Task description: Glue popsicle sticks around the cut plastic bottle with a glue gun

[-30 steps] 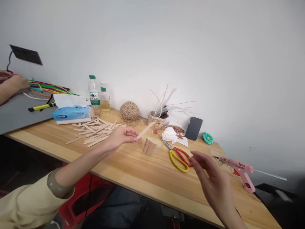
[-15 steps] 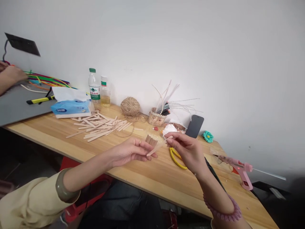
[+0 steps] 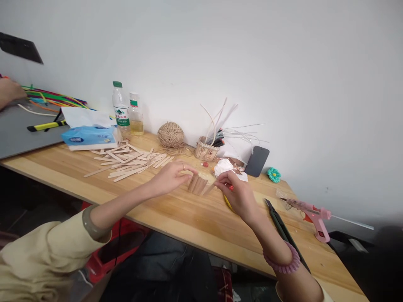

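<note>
A small box-like piece made of craft sticks [image 3: 197, 184] stands on the wooden table, glossy and whitish along its top. My left hand [image 3: 171, 178] reaches in from the left with thumb and index finger stretched out and apart. Its fingertips are at the piece's upper left edge; whether they press on it I cannot tell. On the other side my right hand [image 3: 238, 197] pinches a single craft stick [image 3: 209, 188] by its upper end. That stick slants down beside the piece's right side; whether they touch is unclear. Yellow-handled scissors [image 3: 227, 203] lie partly hidden behind my right hand.
Loose craft sticks [image 3: 129, 161] lie left, near a tissue pack [image 3: 91, 137], bottles [image 3: 121, 110] and a twine ball [image 3: 170, 135]. Behind are a decorated pot [image 3: 206, 150] and phone [image 3: 257, 161]. Rightward lie a utility knife [image 3: 283, 228] and pink glue gun [image 3: 310, 214]. Another person's hand [image 3: 11, 92] is far left.
My left hand has let go of the stick and moved up and left to the box-like piece. My right hand has lowered the stick beside that piece. The view has shifted slightly.
</note>
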A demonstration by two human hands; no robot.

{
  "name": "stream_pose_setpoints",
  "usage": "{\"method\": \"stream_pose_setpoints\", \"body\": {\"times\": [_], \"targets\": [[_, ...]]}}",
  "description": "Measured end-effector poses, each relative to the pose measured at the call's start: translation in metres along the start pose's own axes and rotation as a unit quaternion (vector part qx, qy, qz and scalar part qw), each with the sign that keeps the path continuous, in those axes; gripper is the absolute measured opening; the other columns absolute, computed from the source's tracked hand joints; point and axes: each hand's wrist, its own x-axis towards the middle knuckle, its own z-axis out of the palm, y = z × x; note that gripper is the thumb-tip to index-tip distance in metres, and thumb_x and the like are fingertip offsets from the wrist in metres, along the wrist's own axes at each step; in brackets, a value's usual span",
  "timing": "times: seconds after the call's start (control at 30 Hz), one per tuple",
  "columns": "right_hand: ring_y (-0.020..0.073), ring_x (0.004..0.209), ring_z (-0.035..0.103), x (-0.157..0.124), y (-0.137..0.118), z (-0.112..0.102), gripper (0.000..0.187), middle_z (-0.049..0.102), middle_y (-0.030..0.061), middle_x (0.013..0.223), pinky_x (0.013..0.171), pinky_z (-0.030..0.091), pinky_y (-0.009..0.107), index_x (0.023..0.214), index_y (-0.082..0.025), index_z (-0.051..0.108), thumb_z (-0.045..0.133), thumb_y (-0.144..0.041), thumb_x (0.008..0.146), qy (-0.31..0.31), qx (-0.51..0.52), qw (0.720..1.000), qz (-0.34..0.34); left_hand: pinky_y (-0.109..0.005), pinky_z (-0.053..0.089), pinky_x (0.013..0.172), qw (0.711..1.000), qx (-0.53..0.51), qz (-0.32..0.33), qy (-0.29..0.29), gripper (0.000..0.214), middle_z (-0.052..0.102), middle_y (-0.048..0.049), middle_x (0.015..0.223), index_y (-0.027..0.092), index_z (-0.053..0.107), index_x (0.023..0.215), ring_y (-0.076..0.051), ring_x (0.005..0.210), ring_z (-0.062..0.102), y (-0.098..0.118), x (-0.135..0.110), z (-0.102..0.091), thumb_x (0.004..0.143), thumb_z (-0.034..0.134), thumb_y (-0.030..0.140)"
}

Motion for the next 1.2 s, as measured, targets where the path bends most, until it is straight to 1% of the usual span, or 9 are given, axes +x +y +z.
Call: {"method": "stream_pose_setpoints", "body": {"times": [0.07,0.13,0.3,0.43,0.57,0.8,0.93,1.07,1.2], "targets": [[0.0150,0.069,0.060,-0.002,0.005,0.006,0.004,0.065,-0.0001,0.076,0.063,0.043,0.025,0.083,-0.022,0.052,0.053,-0.022,0.087,-0.005,-0.011,1.000,-0.009,-0.037,0.043,0.096,0.996,0.057,0.066,-0.008,0.021,0.069,-0.0089,0.105,0.016,0.070,0.096,-0.022,0.105,0.058,-0.001,0.006,0.001,0.081,0.055,0.017],[0.0151,0.067,0.060,-0.004,0.009,0.010,0.004,0.064,0.0003,0.075,0.063,0.044,0.026,0.083,-0.022,0.053,0.052,-0.021,0.088,-0.007,-0.020,1.000,-0.022,-0.037,0.042,0.098,0.989,0.095,0.109,-0.029,0.022,0.067,-0.0094,0.111,0.016,0.068,0.099,-0.021,0.112,0.055,0.000,0.012,0.003,0.081,0.056,0.016],[0.0160,0.067,0.060,-0.004,0.015,0.014,0.005,0.065,0.0007,0.074,0.062,0.044,0.026,0.081,-0.022,0.054,0.055,-0.019,0.086,0.014,-0.041,0.998,-0.054,-0.038,0.039,0.102,0.971,0.156,0.156,-0.091,0.029,0.063,-0.0104,0.119,0.017,0.065,0.108,-0.022,0.119,0.051,0.001,0.025,0.012,0.080,0.058,0.014],[0.0162,0.066,0.060,-0.003,0.018,0.015,0.006,0.065,0.0008,0.074,0.061,0.045,0.027,0.081,-0.022,0.055,0.055,-0.018,0.086,0.009,-0.052,0.997,-0.059,-0.037,0.039,0.100,0.960,0.193,0.151,-0.135,0.026,0.066,-0.0091,0.113,0.017,0.066,0.105,-0.023,0.117,0.052,0.000,0.033,0.016,0.081,0.057,0.014],[0.0162,0.066,0.060,-0.004,0.018,0.018,0.006,0.065,0.0012,0.074,0.060,0.044,0.026,0.081,-0.022,0.056,0.055,-0.019,0.086,0.013,-0.073,0.995,-0.063,-0.037,0.036,0.098,0.952,0.209,0.151,-0.168,0.029,0.069,-0.0046,0.108,0.022,0.065,0.107,-0.023,0.113,0.055,-0.001,0.035,0.018,0.082,0.055,0.012],[0.0151,0.060,0.058,-0.006,0.016,0.023,0.007,0.063,0.0004,0.069,0.055,0.041,0.024,0.082,-0.021,0.057,0.054,-0.020,0.088,0.021,-0.117,0.989,-0.084,-0.037,0.031,0.098,0.953,0.194,0.146,-0.180,0.033,0.071,0.0003,0.103,0.027,0.063,0.110,-0.020,0.103,0.060,-0.007,0.035,0.017,0.084,0.051,0.011],[0.0150,0.060,0.059,-0.006,0.017,0.025,0.009,0.063,-0.0001,0.067,0.055,0.041,0.024,0.082,-0.022,0.057,0.053,-0.022,0.089,0.028,-0.114,0.989,-0.085,-0.039,0.030,0.100,0.955,0.186,0.139,-0.183,0.029,0.071,0.0007,0.101,0.026,0.063,0.107,-0.019,0.099,0.061,-0.007,0.035,0.018,0.085,0.050,0.013],[0.0153,0.061,0.058,-0.005,0.016,0.025,0.008,0.062,-0.0003,0.067,0.056,0.042,0.025,0.081,-0.022,0.058,0.055,-0.023,0.089,0.043,-0.121,0.987,-0.099,-0.034,0.035,0.095,0.958,0.176,0.126,-0.187,0.023,0.071,-0.0001,0.097,0.022,0.063,0.101,-0.018,0.092,0.063,-0.007,0.036,0.017,0.084,0.050,0.013],[0.0191,0.077,0.058,-0.002,0.017,0.024,0.007,0.062,0.0045,0.080,0.065,0.045,0.029,0.082,-0.020,0.057,0.056,-0.021,0.088,0.079,-0.140,0.976,-0.145,-0.029,0.042,0.083,0.963,0.164,0.099,-0.192,0.023,0.070,-0.0016,0.095,0.019,0.063,0.100,-0.018,0.089,0.063,-0.006,0.037,0.016,0.082,0.049,0.012]]}}
